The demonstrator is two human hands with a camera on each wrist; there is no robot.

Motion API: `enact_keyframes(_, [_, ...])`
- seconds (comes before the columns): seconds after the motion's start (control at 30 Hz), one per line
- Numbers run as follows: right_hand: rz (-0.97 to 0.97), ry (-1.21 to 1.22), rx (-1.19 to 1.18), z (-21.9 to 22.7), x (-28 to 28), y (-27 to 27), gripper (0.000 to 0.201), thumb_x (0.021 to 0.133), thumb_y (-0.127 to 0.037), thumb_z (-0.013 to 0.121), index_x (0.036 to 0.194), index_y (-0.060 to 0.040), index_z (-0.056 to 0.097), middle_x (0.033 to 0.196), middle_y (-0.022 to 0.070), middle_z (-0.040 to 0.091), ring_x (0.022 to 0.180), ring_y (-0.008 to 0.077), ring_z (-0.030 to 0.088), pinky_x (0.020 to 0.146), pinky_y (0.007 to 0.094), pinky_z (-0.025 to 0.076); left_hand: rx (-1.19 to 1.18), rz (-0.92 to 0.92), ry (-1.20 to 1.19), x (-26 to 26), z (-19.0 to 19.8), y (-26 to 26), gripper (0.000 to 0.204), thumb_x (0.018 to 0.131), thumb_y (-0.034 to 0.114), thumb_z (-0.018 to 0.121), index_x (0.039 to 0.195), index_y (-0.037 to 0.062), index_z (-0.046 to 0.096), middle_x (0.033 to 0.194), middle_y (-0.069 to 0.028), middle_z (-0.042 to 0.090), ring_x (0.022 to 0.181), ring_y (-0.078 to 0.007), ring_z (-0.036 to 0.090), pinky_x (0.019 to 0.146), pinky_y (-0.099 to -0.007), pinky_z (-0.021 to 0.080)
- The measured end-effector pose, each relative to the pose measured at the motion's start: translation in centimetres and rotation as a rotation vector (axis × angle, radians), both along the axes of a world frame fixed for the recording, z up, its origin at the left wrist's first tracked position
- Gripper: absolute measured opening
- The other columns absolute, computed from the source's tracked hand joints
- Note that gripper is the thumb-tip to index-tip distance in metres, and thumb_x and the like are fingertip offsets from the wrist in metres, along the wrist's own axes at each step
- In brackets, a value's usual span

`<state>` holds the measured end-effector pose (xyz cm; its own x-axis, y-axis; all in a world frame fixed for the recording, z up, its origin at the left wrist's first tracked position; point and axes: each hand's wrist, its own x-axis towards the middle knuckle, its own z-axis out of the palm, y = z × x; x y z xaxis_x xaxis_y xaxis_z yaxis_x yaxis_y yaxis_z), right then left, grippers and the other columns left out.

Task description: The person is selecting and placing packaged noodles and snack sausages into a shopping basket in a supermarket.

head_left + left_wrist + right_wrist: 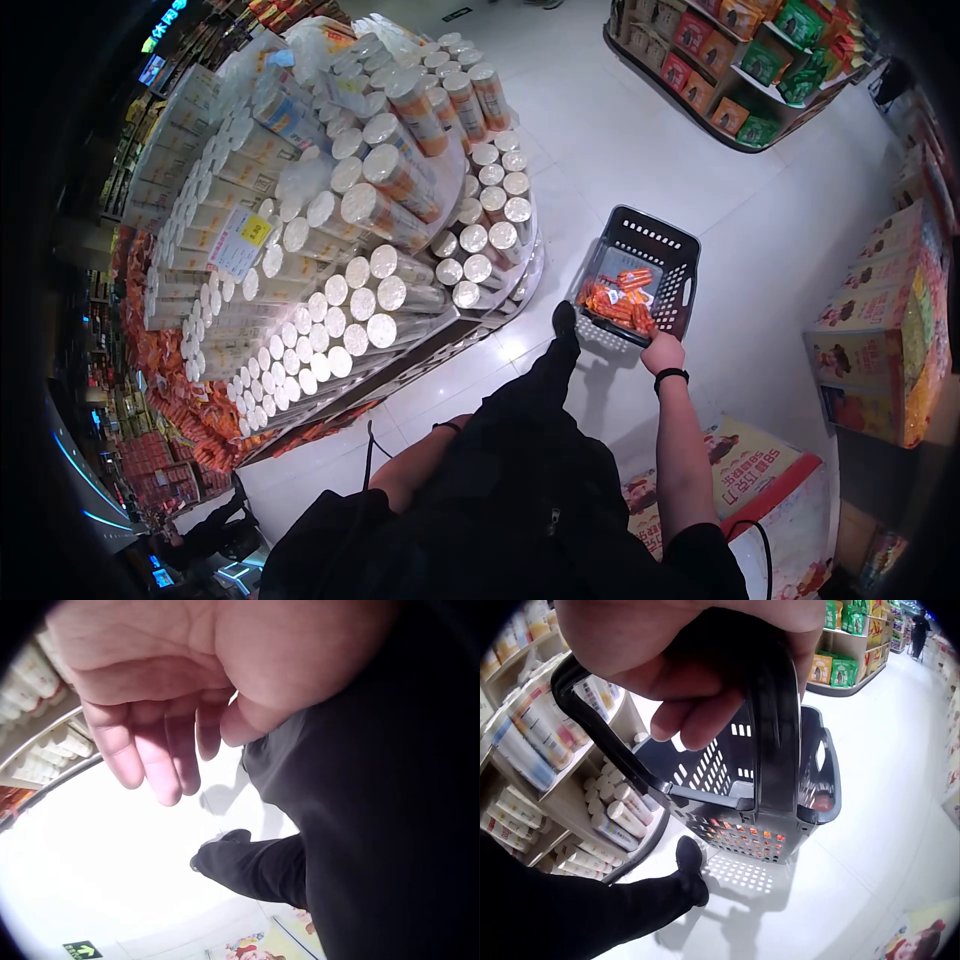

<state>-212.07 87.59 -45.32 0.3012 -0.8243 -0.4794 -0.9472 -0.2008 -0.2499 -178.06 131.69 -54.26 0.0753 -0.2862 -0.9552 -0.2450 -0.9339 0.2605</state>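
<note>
My right hand [663, 354] grips the black handle [776, 742] of a black plastic shopping basket [650, 229]. The basket hangs from it, with perforated sides. Inside, several orange-red packets [618, 303] lie heaped towards the near end. Seen from the right wrist, the fingers of the right hand [675, 652] curl round the handle. My left hand [180, 682] hangs beside the dark trousers [262, 870], palm showing, fingers loosely bent and nothing in them. In the head view that hand is hidden behind the body; only its forearm shows.
A tiered display of white-lidded cylinders [383, 331] with a price card [240, 243] stands close on the left. Snack shelves [735, 75] rise at the back right. Printed cartons [860, 340] stand to the right, with another printed box [750, 470] beside the right arm.
</note>
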Motion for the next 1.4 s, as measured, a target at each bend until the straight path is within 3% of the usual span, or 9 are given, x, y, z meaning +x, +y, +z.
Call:
enact_keyframes(0.2, [0.005, -0.155, -0.058, -0.6, -0.5, -9.3, 0.017, 0.09, -0.006, 0.067, 0.105, -0.0085, 0.075, 0.109, 0.021, 0.077, 0.107, 0.0429, 0.073, 0.094, 0.0515, 0.058, -0.013, 0.093, 0.133, 0.6, 4.8, -15.8, 0.048, 0.103, 0.04, 0.062, 0.139, 0.0093, 0.072, 0.14, -0.0186, 0.074, 0.132, -0.0361, 0.068, 0.11, -0.0503, 0.051])
enact_keyframes(0.33, [0.131, 0.112, -0.034, -2.2, 1.0, -15.8, 0.019, 0.092, -0.013, 0.066, 0.102, -0.0123, 0.082, 0.109, 0.0197, 0.079, 0.106, 0.04, 0.075, 0.092, 0.0511, 0.06, -0.158, -0.547, -0.153, 3.9, 2.0, -23.9, 0.042, 0.104, 0.037, 0.066, 0.136, 0.0114, 0.073, 0.14, -0.0202, 0.073, 0.129, -0.0375, 0.069, 0.108, -0.0488, 0.053])
enact_keyframes(0.47, [0.19, 0.163, -0.047, -2.6, 2.1, -21.0, 0.018, 0.088, -0.009, 0.066, 0.096, -0.0103, 0.082, 0.104, 0.0179, 0.08, 0.1, 0.0401, 0.076, 0.089, 0.0514, 0.061, -0.147, -0.066, -0.142, 5.1, -0.3, -27.3, 0.039, 0.104, 0.032, 0.063, 0.136, 0.0099, 0.069, 0.134, -0.0181, 0.075, 0.128, -0.0381, 0.069, 0.108, -0.0471, 0.055])
enact_keyframes(0.57, [0.261, 0.163, -0.101, -2.7, 3.2, -25.3, 0.015, 0.084, -0.007, 0.068, 0.091, -0.0095, 0.081, 0.101, 0.018, 0.079, 0.099, 0.0397, 0.076, 0.094, 0.0529, 0.06, -0.116, -0.119, -0.122, 4.4, 0.5, -30.3, 0.038, 0.103, 0.029, 0.065, 0.136, 0.01, 0.069, 0.133, -0.0183, 0.075, 0.128, -0.0377, 0.069, 0.107, -0.0476, 0.055])
enact_keyframes(0.7, [0.328, 0.137, -0.075, -0.1, 6.2, -31.4, 0.017, 0.083, -0.009, 0.068, 0.092, -0.0122, 0.082, 0.104, 0.0159, 0.08, 0.104, 0.0359, 0.077, 0.122, 0.0605, 0.043, -0.123, -0.142, -0.162, 2.9, -1.0, -32.3, 0.042, 0.104, 0.033, 0.061, 0.134, 0.0065, 0.071, 0.133, -0.0213, 0.075, 0.125, -0.0363, 0.072, 0.104, -0.0469, 0.056])
enact_keyframes(0.87, [0.512, 0.082, -0.139, -1.8, 10.0, -39.8, 0.02, 0.08, -0.017, 0.073, 0.096, -0.0124, 0.084, 0.102, 0.0154, 0.081, 0.101, 0.0338, 0.078, 0.118, 0.053, 0.049, -0.106, -0.045, -0.251, 0.5, -0.7, -38.6, 0.039, 0.103, 0.032, 0.063, 0.13, 0.0053, 0.074, 0.129, -0.024, 0.076, 0.123, -0.0388, 0.073, 0.103, -0.048, 0.056])
enact_keyframes(0.97, [0.601, 0.049, -0.126, -2.3, 12.8, -44.7, 0.018, 0.081, -0.016, 0.071, 0.093, -0.0106, 0.084, 0.101, 0.0149, 0.082, 0.098, 0.0348, 0.078, 0.101, 0.0486, 0.056, -0.137, 0.148, -0.346, -2.3, 2.7, -44.6, 0.04, 0.103, 0.033, 0.061, 0.127, 0.0046, 0.075, 0.128, -0.0254, 0.076, 0.124, -0.0418, 0.071, 0.105, -0.0493, 0.055])
enact_keyframes(1.2, [0.741, -0.007, -0.065, 0.4, 20.3, -53.3, 0.019, 0.085, -0.017, 0.074, 0.101, -0.0112, 0.084, 0.103, 0.0143, 0.082, 0.1, 0.0332, 0.08, 0.093, 0.0479, 0.06, -0.199, 0.195, -0.45, -4.9, 9.0, -54.0, 0.05, 0.098, 0.045, 0.066, 0.129, 0.0069, 0.072, 0.127, -0.0296, 0.074, 0.125, -0.0461, 0.069, 0.106, -0.0497, 0.054])
enact_keyframes(1.4, [0.826, -0.044, -0.126, 0.0, 27.7, -59.2, 0.016, 0.086, -0.018, 0.075, 0.097, -0.0111, 0.084, 0.1, 0.0156, 0.082, 0.098, 0.034, 0.08, 0.085, 0.0478, 0.063, -0.088, 0.794, -0.276, -9.6, 6.9, -53.3, 0.041, 0.103, 0.034, 0.064, 0.127, 0.0027, 0.074, 0.124, -0.0176, 0.078, 0.12, -0.0345, 0.072, 0.103, -0.0463, 0.054])
